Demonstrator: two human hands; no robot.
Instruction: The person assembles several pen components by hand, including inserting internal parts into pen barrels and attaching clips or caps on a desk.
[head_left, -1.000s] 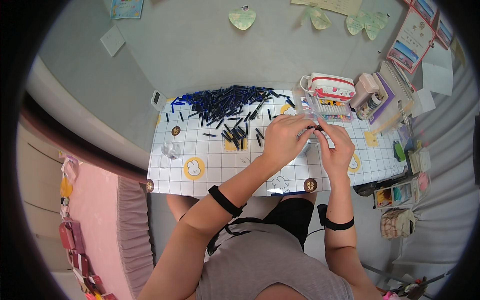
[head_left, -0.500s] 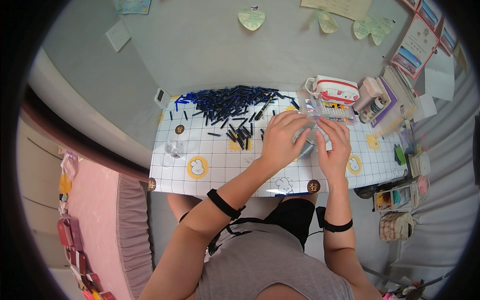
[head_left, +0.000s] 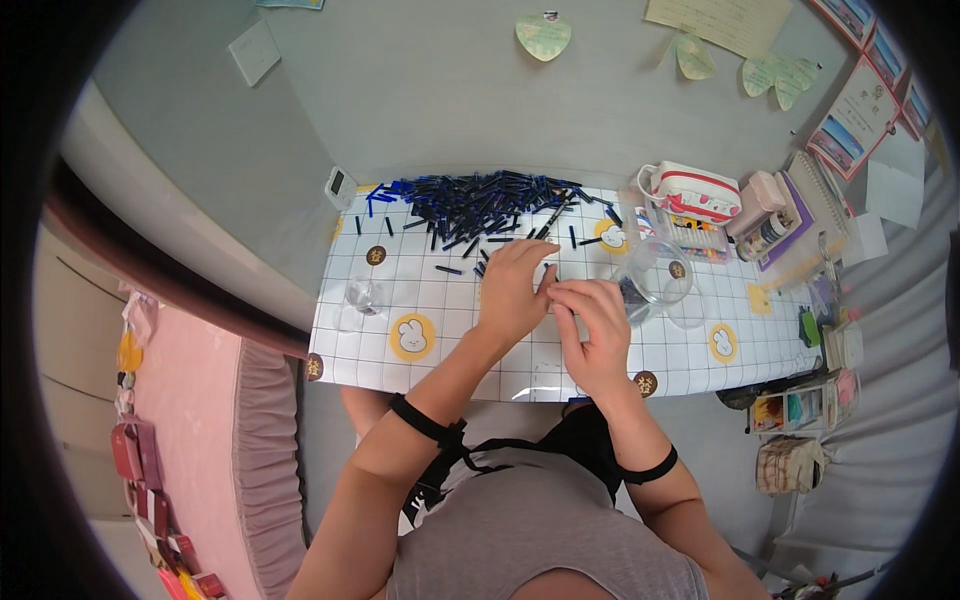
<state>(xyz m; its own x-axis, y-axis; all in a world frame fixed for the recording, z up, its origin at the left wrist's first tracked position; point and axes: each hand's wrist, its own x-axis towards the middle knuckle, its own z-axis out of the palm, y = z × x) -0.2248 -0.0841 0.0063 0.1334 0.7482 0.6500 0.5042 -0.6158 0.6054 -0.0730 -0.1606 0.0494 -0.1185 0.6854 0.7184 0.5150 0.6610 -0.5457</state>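
Left hand (head_left: 515,292) and right hand (head_left: 595,335), fingers bent and close together; whether they grip anything cannot be told. Slim dark-blue cylindrical sticks (head_left: 480,205) lie heaped beyond on the white gridded tabletop (head_left: 685,352), transparent round container (head_left: 650,299) at right.

Showed a grey wall (head_left: 430,110) beyond the left hand (head_left: 515,290), a gridded white table (head_left: 350,350) beneath it, a pink ruffled bed (head_left: 195,420) well leftward, a grey curtain (head_left: 885,330) far rightward.
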